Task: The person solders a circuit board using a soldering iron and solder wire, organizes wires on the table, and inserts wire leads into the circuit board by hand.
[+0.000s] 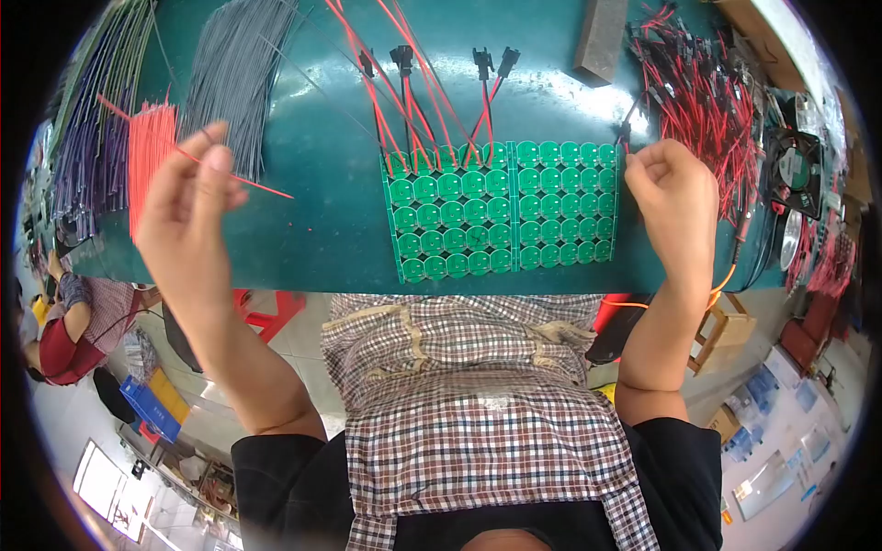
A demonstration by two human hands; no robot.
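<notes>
A thin red wire (262, 186) is pinched between the thumb and fingers of my left hand (188, 211), raised at the left above a bundle of cut red wires (147, 138). In the middle of the bench lies a green panel of small round circuit boards (514, 207). Red and black leads with black plug connectors (483, 62) stand along its far left edge. Just past the panel's right edge is my right hand (678, 202), its fingers closed together. A dark and reddish lead (627, 129) shows at those fingertips; whether they grip it I cannot tell.
Grey wires (234, 73) and purple-dark wires (78, 174) lie at the left of the green bench. A grey metal bar (601, 41) rests at the back. To the right are a heap of red-black leads (703, 101), a black fan (795, 172) and a soldering iron (742, 230) on an orange cord.
</notes>
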